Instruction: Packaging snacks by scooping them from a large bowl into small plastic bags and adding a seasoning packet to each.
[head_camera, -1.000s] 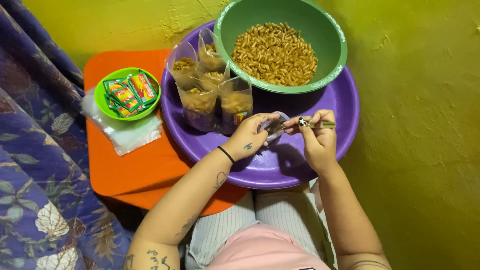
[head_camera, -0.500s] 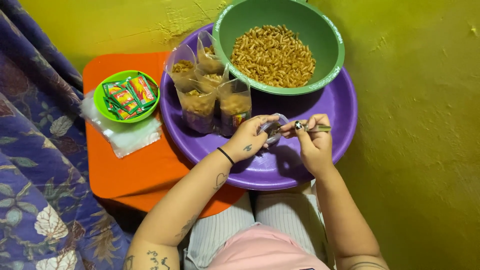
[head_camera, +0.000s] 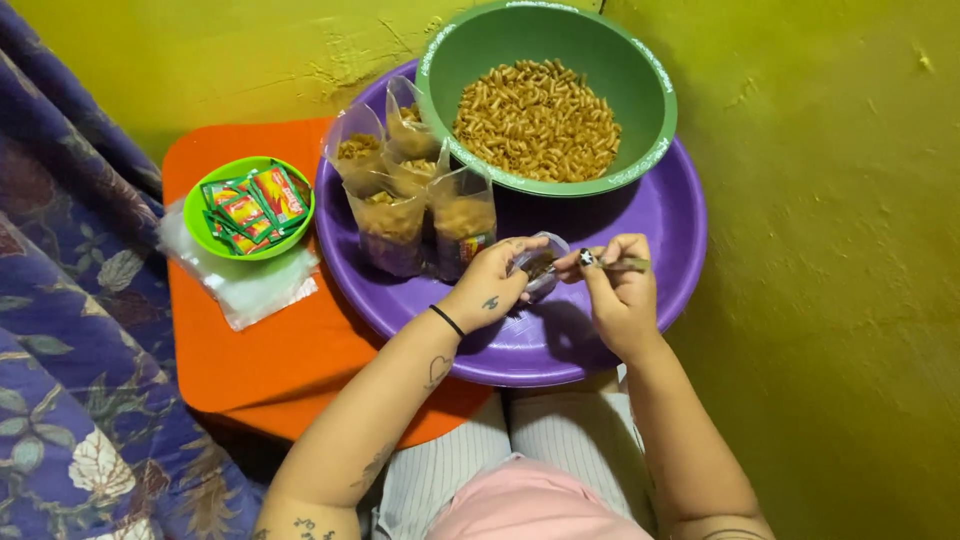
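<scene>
The left grip (head_camera: 497, 282) is closing around a small clear bag (head_camera: 540, 266) with dark contents, fingers curled about its near side and thumb on top. The right grip (head_camera: 618, 285) is pinching a thin, greenish stick-like tool (head_camera: 628, 264) between thumb and forefinger; a patterned fingernail is showing at the pinch point. What the tool is cannot be told.

All places are given relative to the purple tray (head_camera: 660, 225). Both hands are working over its near half, above its bare floor. The small clear bag is lying between the two hands, touching the left one and just beside the right fingertips. The tool's long axis is running roughly level across the view, with its inner end pointing toward the bag's mouth and its outer end toward the tray's right rim. Whether the inner end is touching the bag cannot be told.

On the tray's far half, a green bowl of pasta (head_camera: 545, 100) is resting. At the tray's left side, filled clear bags (head_camera: 415, 195) are standing upright, close together. Left of the tray, on the orange surface (head_camera: 260, 350), a small green bowl of sachets (head_camera: 250, 208) is sitting on a stack of empty clear bags (head_camera: 245, 285).
</scene>
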